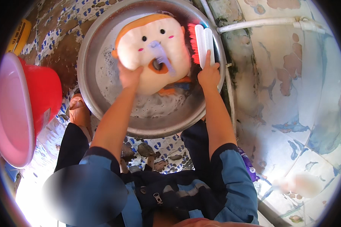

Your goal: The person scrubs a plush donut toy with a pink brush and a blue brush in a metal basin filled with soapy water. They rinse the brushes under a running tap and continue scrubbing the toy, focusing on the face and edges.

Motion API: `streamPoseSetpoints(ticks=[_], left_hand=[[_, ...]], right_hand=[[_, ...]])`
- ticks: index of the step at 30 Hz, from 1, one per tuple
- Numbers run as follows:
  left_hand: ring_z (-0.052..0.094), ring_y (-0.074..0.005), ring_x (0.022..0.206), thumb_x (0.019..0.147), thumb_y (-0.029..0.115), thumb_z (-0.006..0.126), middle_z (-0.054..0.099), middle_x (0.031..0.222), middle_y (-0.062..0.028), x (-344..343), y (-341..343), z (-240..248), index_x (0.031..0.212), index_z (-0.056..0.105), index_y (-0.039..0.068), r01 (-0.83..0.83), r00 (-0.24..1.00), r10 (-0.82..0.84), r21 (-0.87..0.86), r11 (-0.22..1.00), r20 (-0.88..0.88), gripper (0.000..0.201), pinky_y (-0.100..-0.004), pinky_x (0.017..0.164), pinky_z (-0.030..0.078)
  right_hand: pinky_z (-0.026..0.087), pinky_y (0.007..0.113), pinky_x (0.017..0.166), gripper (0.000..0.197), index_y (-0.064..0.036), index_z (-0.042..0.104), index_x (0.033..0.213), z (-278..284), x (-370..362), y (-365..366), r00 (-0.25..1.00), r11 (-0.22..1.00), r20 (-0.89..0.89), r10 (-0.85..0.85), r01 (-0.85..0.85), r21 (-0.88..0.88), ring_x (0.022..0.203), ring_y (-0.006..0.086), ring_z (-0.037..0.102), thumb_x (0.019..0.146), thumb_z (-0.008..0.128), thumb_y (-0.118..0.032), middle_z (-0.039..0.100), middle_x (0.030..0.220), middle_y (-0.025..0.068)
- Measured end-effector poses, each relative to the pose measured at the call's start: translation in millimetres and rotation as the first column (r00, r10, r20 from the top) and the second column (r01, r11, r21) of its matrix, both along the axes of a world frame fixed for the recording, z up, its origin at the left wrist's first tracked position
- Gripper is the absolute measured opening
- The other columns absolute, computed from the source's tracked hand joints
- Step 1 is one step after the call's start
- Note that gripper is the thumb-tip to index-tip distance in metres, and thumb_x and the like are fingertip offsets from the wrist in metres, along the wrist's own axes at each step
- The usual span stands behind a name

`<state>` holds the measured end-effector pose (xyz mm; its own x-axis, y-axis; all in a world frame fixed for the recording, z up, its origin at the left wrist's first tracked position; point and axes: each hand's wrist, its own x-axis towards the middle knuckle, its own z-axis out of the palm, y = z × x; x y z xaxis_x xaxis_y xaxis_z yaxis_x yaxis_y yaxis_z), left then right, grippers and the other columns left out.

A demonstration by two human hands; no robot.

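A white plush cushion (129,53) with an orange edge and a stitched face lies in a large metal basin (88,81) of soapy water. Gripping its lower left side is my left hand (129,76), thumb on the front and fingers mostly hidden. Across the middle of the face runs a pale purple elongated piece (165,60); whether it is loose or attached, I cannot tell. My right hand (209,76) holds a scrub brush (204,43) with a white body and red bristles at the basin's right rim, bristles toward the cushion. Orange and blue fabric (180,86) shows beneath the cushion.
A red tub (45,90) with a pink inside stands tipped at the left, with a yellow object (20,36) behind it. White pipes (257,25) run along the stained tiled wall at the right. Stones (145,150) lie on the patterned floor between my feet.
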<state>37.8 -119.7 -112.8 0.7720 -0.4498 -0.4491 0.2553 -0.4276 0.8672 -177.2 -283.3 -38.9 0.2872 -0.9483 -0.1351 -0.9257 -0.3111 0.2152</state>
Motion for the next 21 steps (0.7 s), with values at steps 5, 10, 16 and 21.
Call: streamPoseSetpoints(ticks=[5, 10, 16, 21], left_hand=[[0.044, -0.0397, 0.116, 0.059, 0.020, 0.078, 0.048, 0.124, -0.0234, 31.0, 58.5, 5.3, 0.141, 0.017, 0.010, -0.007, 0.987, -0.037, 0.266, 0.964, 0.159, 0.102, -0.0438, 0.098, 0.038], [0.032, -0.0427, 0.124, 0.064, 0.015, 0.072, 0.043, 0.125, -0.0273, 16.8, 71.1, 61.5, 0.140, 0.021, 0.005, -0.139, 0.657, -0.252, 0.443, 0.886, 0.711, 0.091, -0.0464, 0.100, 0.035], [0.037, -0.0301, 0.127, 0.077, 0.008, 0.059, 0.043, 0.133, -0.0166, -23.9, -21.9, 71.2, 0.123, 0.048, 0.001, 0.791, 0.358, -0.560, 0.076, 0.607, 0.747, 0.048, -0.0414, 0.105, 0.029], [0.029, -0.0234, 0.133, 0.085, 0.035, 0.049, 0.043, 0.135, -0.0131, -35.6, -64.3, -4.4, 0.120, 0.053, 0.002, 0.611, -0.186, -0.681, 0.626, 0.484, 0.708, 0.049, -0.0362, 0.110, 0.016]], right_hand=[[0.049, 0.045, 0.079, 0.088, -0.0286, 0.001, 0.146, -47.3, 27.9, 42.1, 0.996, 0.934, -0.075, 0.039, -0.010, 0.356, 0.089, 0.0403, 0.060, 0.077, 0.055, -0.020, 0.040, 0.117, 0.0334], [0.046, 0.046, 0.085, 0.091, -0.0207, -0.001, 0.146, -77.2, 46.4, 68.1, 0.928, 0.912, 0.227, -0.297, 0.205, 0.355, 0.100, 0.0429, 0.054, 0.077, 0.057, -0.018, 0.037, 0.122, 0.0338], [0.046, 0.048, 0.082, 0.094, -0.0127, 0.004, 0.145, -99.7, 37.7, 61.7, 0.954, 0.949, 0.230, -0.192, 0.120, 0.293, 0.104, 0.0439, 0.047, 0.077, 0.065, -0.039, 0.038, 0.120, 0.0293], [0.049, 0.047, 0.077, 0.086, -0.0064, 0.019, 0.141, -125.0, 23.1, 60.6, 0.952, 0.939, 0.280, -0.120, 0.017, 0.343, 0.094, 0.0411, 0.056, 0.077, 0.065, -0.041, 0.046, 0.112, 0.0304]])
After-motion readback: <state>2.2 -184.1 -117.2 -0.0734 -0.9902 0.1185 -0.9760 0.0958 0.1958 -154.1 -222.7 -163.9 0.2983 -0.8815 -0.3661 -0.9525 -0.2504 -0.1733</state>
